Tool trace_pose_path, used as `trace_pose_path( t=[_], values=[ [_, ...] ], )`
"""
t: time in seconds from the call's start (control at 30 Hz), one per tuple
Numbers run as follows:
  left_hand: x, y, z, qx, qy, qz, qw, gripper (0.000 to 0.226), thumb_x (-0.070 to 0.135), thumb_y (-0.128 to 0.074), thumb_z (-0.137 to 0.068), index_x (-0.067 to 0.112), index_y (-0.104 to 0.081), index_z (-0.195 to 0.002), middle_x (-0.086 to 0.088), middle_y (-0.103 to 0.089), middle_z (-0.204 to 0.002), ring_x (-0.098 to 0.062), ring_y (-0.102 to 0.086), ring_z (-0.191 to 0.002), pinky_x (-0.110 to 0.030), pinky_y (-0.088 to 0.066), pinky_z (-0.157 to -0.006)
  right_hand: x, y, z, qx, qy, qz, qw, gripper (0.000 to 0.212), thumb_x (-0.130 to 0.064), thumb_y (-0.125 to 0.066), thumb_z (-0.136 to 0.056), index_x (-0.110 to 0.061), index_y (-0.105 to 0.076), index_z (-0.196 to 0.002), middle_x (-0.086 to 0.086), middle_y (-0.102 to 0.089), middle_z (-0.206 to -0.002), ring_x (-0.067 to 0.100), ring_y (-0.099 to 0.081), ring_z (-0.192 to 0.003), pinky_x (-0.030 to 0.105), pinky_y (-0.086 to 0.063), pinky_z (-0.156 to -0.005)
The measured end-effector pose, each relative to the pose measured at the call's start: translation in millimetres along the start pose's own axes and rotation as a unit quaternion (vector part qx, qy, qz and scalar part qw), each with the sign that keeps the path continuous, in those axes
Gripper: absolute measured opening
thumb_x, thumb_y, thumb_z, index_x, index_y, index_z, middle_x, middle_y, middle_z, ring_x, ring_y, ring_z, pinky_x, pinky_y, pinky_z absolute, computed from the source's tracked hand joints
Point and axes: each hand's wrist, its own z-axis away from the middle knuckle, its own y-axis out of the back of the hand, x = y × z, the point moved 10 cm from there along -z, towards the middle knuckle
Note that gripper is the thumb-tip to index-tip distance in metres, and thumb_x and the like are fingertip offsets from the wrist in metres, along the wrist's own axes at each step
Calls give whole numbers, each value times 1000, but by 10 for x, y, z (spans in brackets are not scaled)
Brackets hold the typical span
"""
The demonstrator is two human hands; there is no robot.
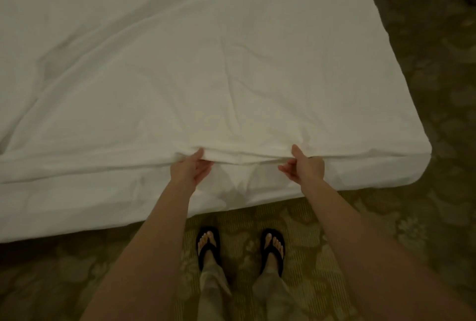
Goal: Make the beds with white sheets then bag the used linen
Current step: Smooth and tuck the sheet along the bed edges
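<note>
A white sheet [206,76] lies spread and wrinkled over the bed, its near edge folded along the foot of the mattress. My left hand [190,169] pinches that edge, thumb on top and fingers underneath. My right hand [304,166] grips the same edge about a forearm's length to the right, thumb up and fingers curled under the fabric. The bed's side [103,199] below the hem is covered in white too.
Patterned greenish carpet [425,217] runs along the foot and right side of the bed. My feet in black flip-flops [208,246] stand close to the bed's foot. The bed's right corner [422,156] is near. Dark furniture sits at the top right.
</note>
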Motion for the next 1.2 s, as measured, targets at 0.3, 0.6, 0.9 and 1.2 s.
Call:
trace_pose_path(
  t=[0.3,0.6,0.9,1.2],
  values=[
    [-641,294,203,-28,38,39,998,33,27,-62,-92,1,-61,-113,-14,-69,-109,-18,-71,-86,-30,-56,-76,107,75,-115,11,-4,-68,998,24,-21,-71,-87,-3,-60,-98,12,-69,-97,20,-69,-73,29,-55,-61],
    [-370,-313,203,-11,48,13,999,8,9,-64,-88,7,-57,-90,-16,-62,-90,-22,-67,-68,-28,-58,-53,227,218,28,-41,-15,-125,991,31,-10,-74,-82,-1,-60,-109,10,-67,-102,19,-65,-85,26,-56,-64],
    [-671,-736,353,-83,117,79,987,20,19,-58,-92,3,-55,-104,-18,-63,-102,-27,-64,-89,-35,-54,-79,-308,710,-289,99,3,-199,975,50,-33,-74,-83,-6,-57,-123,5,-61,-103,22,-61,-94,40,-56,-85],
    [-994,-679,295,-6,81,30,996,3,0,-59,-92,1,-57,-90,-20,-58,-124,-23,-61,-82,-33,-59,-72,-154,1218,-448,101,-37,-265,958,29,-16,-73,-85,-4,-61,-109,13,-63,-115,24,-61,-95,37,-56,-85]
  ],
)
